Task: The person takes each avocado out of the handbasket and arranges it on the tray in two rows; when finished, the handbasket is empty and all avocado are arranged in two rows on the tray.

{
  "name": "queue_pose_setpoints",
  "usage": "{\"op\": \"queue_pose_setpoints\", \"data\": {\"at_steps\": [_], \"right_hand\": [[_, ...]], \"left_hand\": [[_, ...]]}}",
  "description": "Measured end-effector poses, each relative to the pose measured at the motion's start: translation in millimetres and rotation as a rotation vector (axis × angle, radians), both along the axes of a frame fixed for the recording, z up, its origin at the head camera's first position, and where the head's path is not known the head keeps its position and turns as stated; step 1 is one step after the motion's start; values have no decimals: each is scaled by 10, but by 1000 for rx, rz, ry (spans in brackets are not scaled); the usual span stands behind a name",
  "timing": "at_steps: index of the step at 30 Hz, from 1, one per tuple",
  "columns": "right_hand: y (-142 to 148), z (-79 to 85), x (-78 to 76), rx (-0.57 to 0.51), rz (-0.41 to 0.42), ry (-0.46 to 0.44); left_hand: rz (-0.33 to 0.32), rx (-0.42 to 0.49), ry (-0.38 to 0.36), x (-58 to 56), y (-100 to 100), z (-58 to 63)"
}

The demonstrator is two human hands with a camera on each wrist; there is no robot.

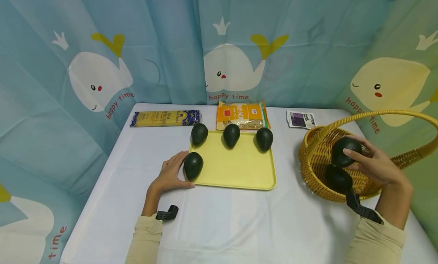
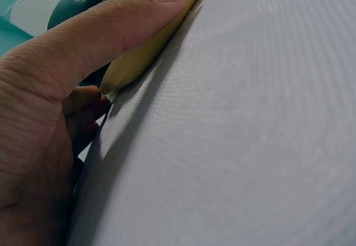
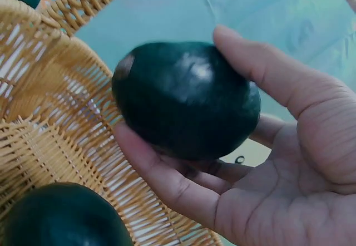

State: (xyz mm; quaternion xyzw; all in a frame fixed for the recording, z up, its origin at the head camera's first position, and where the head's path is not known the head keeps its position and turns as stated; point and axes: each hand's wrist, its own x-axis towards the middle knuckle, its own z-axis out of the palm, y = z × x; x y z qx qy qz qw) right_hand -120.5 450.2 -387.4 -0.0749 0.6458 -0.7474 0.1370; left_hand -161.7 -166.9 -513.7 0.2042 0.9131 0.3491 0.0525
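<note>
My right hand (image 1: 378, 163) grips a dark green avocado (image 3: 186, 98) between thumb and fingers, over the mouth of the wicker basket (image 1: 306, 172). Lower in the basket sits another avocado (image 3: 64, 218). On the left, my left hand (image 1: 172, 172) holds the near left corner of the yellow tray (image 1: 236, 165), thumb (image 2: 122, 26) along its front rim and fingers at its left side. Beside those fingers an avocado (image 1: 193, 166) sits on the tray's left edge. Along the far edge are three more avocados, at the left (image 1: 199, 134), middle (image 1: 231, 135) and right (image 1: 264, 139).
Behind the tray lie a long yellow-and-blue packet (image 1: 164, 118) and an orange bag of grain (image 1: 243, 115). A small purple-and-white sachet (image 1: 301, 120) is near the basket. The basket's tall handle (image 1: 386, 112) arches over its opening. A whale-print curtain (image 1: 171, 47) borders the white-covered table (image 1: 219, 218).
</note>
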Motion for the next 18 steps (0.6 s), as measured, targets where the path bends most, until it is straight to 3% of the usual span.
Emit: {"op": "queue_pose_setpoints", "data": {"at_steps": [4, 11, 16, 18], "right_hand": [[-72, 42, 53, 88, 22, 13], [-239, 135, 201, 345, -27, 8], [-435, 243, 284, 642, 8, 128], [-528, 286, 308, 695, 48, 188]], "left_hand": [[-4, 9, -5, 9, 3, 19], [-7, 8, 1, 1, 1, 11], [-8, 13, 12, -5, -5, -10], [-9, 13, 12, -6, -6, -15]]}}
